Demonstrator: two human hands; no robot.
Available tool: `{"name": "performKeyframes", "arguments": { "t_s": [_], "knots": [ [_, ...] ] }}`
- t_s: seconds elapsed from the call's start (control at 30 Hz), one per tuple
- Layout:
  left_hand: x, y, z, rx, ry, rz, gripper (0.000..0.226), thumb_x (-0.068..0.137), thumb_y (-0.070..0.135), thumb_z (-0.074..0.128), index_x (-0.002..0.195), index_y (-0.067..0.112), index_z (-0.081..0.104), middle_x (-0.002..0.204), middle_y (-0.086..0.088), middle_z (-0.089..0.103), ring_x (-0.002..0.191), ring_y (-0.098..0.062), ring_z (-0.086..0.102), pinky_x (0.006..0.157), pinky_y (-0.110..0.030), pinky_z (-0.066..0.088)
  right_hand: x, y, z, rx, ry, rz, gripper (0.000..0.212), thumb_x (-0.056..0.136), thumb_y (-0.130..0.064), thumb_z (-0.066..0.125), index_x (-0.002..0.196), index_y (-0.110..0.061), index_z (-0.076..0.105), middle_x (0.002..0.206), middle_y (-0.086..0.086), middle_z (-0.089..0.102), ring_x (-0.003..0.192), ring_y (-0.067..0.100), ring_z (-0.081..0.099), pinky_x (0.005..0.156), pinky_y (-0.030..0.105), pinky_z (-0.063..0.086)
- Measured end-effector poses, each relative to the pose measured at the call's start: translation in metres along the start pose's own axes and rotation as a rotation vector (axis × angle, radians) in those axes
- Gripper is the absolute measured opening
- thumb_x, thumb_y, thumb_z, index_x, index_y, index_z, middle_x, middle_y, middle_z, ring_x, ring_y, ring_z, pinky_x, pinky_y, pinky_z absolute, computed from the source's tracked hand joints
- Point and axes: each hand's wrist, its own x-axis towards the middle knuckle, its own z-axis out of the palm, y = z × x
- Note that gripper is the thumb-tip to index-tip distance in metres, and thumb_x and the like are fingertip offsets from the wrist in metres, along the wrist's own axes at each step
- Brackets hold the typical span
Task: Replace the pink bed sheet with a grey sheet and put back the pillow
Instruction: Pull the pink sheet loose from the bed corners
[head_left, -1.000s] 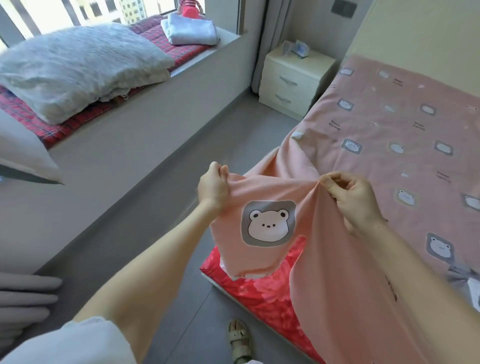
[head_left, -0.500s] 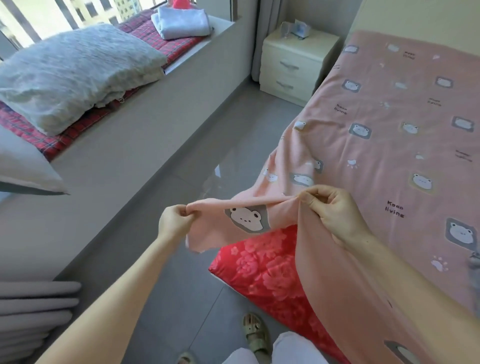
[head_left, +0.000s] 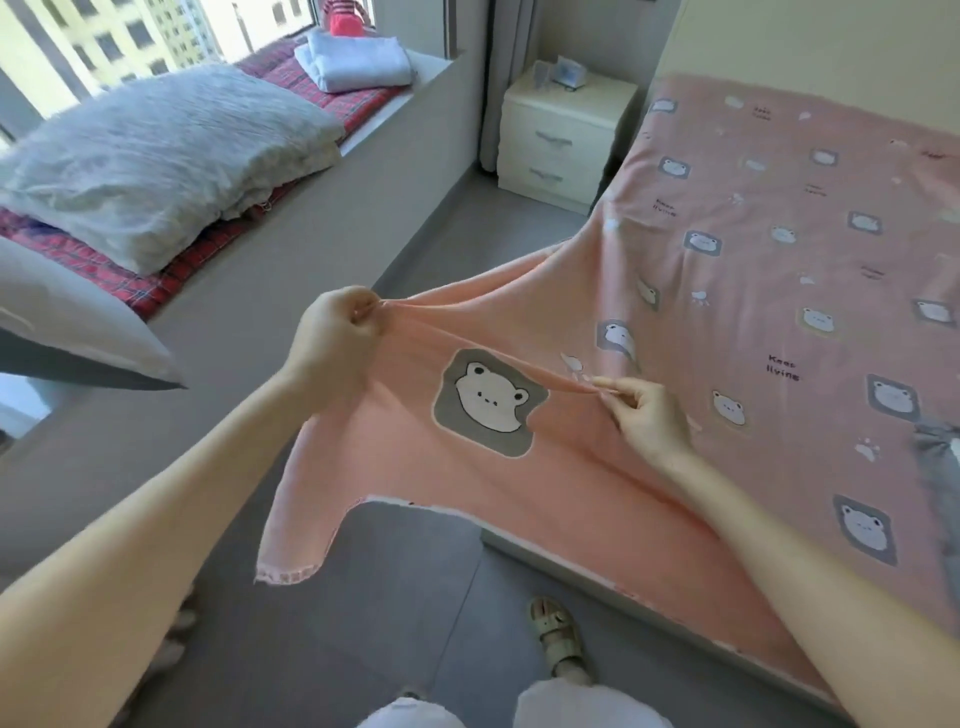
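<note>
Head view: the left hand (head_left: 332, 338) is closed in a fist round the bunched edge of the pink sheet (head_left: 779, 312), holding it up over the floor (head_left: 363, 623) beside the bed. The right hand (head_left: 647, 415) pinches a fold of the same sheet between thumb and fingertips, lower and nearer the mattress. Between the two hands the cloth is stretched flat, showing a large grey bear patch (head_left: 488, 402), and the loose corner hangs down below the left forearm. The rest of the sheet lies spread over the bed, draping past the pale bed base (head_left: 545, 551). A strip of grey cloth (head_left: 935, 467) shows on the sheet at the right edge; what it is cannot be told. The pillow (head_left: 67, 322), white on top and grey beneath, juts in from the left edge, well apart from the bed. On the window seat a folded white quilt (head_left: 156, 161) and a folded white cloth (head_left: 358, 65) lie on a red plaid mat (head_left: 332, 104). A cream nightstand (head_left: 563, 135) stands just beside the head of the bed. A sandalled foot (head_left: 556, 634) is on the floor below the sheet.
</note>
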Motion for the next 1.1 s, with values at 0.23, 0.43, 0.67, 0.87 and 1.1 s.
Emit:
{"name": "performKeyframes", "arguments": {
  "t_s": [0.23, 0.43, 0.67, 0.87, 1.1],
  "knots": [
    [0.016, 0.026, -0.072, 0.086, -0.086, 0.195, 0.012, 0.091, 0.017, 0.057, 0.082, 0.01, 0.063, 0.066, 0.0, 0.052, 0.069, -0.021, 0.046, 0.056, -0.027, 0.033, -0.008, -0.053, 0.015, 0.015, 0.017, -0.024, 0.028, 0.092, -0.007, 0.054, 0.116, -0.014, 0.067, 0.091, 0.004, 0.074, 0.081, 0.013, 0.07, 0.087, 0.032, 0.052],
    [0.013, -0.085, -0.046, 0.335, -0.222, 0.015, 0.009, 0.085, 0.015, 0.062, 0.086, 0.016, 0.071, 0.079, -0.005, 0.062, 0.083, -0.029, 0.057, 0.069, -0.028, 0.04, 0.004, -0.059, 0.017, 0.17, -0.078, 0.117, 0.027, 0.095, -0.006, 0.05, 0.117, -0.013, 0.065, 0.092, 0.009, 0.072, 0.088, 0.02, 0.07, 0.083, 0.04, 0.056],
    [0.024, -0.16, 0.015, 0.499, -0.556, -0.314, 0.019, 0.076, 0.011, 0.05, 0.07, 0.02, 0.066, 0.065, 0.0, 0.064, 0.051, -0.02, 0.059, 0.055, -0.022, 0.047, 0.05, -0.057, 0.05, 0.15, -0.227, 0.248, 0.024, 0.094, -0.009, 0.052, 0.114, -0.013, 0.064, 0.095, 0.009, 0.07, 0.089, 0.016, 0.067, 0.074, 0.038, 0.057],
    [0.059, -0.154, 0.065, 0.484, -0.535, -0.383, 0.006, 0.08, 0.013, 0.053, 0.075, 0.014, 0.056, 0.081, -0.002, 0.062, 0.076, -0.024, 0.056, 0.054, -0.024, 0.035, 0.126, -0.046, 0.089, 0.143, -0.293, 0.315, 0.019, 0.091, -0.009, 0.053, 0.103, -0.012, 0.068, 0.081, 0.005, 0.067, 0.07, 0.007, 0.063, 0.06, 0.023, 0.052],
    [0.183, -0.092, 0.089, 0.278, -0.417, -0.221, 0.015, 0.087, 0.022, 0.059, 0.077, 0.012, 0.054, 0.083, -0.001, 0.057, 0.081, -0.022, 0.053, 0.065, -0.027, 0.037, 0.209, -0.025, 0.11, 0.197, -0.331, 0.439, 0.018, 0.091, -0.004, 0.05, 0.081, -0.002, 0.064, 0.068, 0.012, 0.06, 0.06, 0.02, 0.055, 0.054, 0.026, 0.047]
  ]
}}
